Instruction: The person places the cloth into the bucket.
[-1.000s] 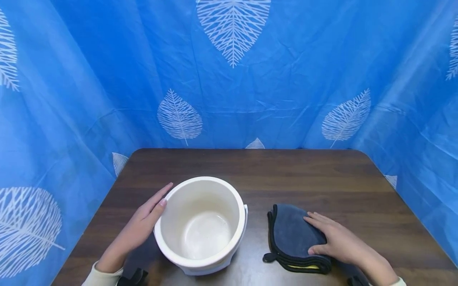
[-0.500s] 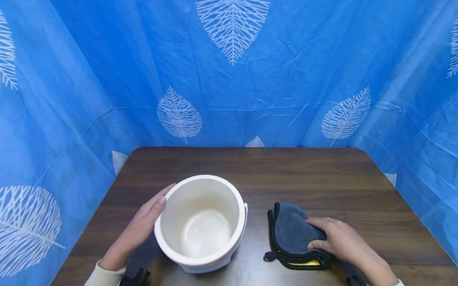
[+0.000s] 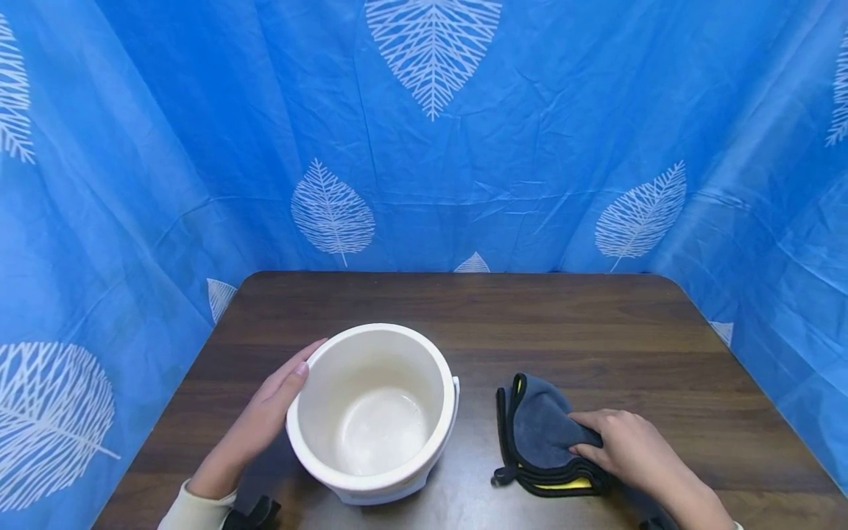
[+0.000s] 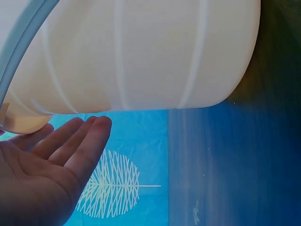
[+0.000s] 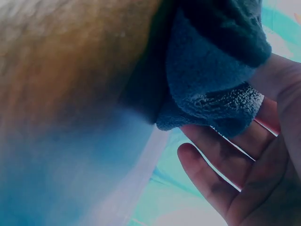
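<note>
A white bucket stands upright left of the table's middle, its mouth facing up. My left hand rests against its left side, thumb at the rim. In the left wrist view the fingers are nearly straight along the bucket's wall. To the right lies a folded grey cloth with black edging and a strip of yellow showing. My right hand pinches its right side between thumb and fingers, and the cloth bulges there. The right wrist view shows the gathered cloth above two lower fingers that stay extended.
A pale bucket handle crosses the wall in the left wrist view. The dark wooden table has rounded far corners. Behind it and at both sides hangs a blue curtain printed with white leaves.
My right hand has gone from lying flat on the cloth to pinching its right side, bunching it up. The left hand and the bucket stay nearly in place.
</note>
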Available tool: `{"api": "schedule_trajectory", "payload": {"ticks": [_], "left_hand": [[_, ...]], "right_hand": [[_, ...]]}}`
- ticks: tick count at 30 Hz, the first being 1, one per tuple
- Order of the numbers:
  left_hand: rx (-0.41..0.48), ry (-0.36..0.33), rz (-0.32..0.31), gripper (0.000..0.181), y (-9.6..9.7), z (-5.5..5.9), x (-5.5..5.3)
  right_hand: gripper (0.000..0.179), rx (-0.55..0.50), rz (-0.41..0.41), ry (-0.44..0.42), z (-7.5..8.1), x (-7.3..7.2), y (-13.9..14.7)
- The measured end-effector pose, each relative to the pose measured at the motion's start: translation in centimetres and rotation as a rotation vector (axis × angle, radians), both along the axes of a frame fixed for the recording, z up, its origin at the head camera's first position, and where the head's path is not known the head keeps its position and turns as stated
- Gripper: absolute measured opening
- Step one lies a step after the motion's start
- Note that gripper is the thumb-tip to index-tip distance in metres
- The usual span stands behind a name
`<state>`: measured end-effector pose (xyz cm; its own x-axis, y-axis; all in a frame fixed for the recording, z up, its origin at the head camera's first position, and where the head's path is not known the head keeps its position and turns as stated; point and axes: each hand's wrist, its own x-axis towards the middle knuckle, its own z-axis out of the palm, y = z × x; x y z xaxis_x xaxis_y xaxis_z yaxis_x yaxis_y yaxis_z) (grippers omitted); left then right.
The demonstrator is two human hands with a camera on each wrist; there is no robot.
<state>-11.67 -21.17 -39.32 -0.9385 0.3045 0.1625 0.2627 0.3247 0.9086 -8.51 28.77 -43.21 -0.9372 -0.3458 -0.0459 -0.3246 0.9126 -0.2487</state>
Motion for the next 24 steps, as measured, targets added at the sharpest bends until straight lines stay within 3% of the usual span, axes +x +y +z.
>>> {"api": "schedule_trajectory", "payload": {"ticks": [18,24], "left_hand": [[0.018,-0.012,0.001,0.051,0.0,0.0,0.0],[0.029,-0.006,-0.012,0.051,0.0,0.0,0.0]], "right_hand": [[0.043,-0.079,0.007,0.001,2.1,0.0,-0.3],[0.042,-0.086,0.027,0.054,3.1,-0.1,-0.8]]}}
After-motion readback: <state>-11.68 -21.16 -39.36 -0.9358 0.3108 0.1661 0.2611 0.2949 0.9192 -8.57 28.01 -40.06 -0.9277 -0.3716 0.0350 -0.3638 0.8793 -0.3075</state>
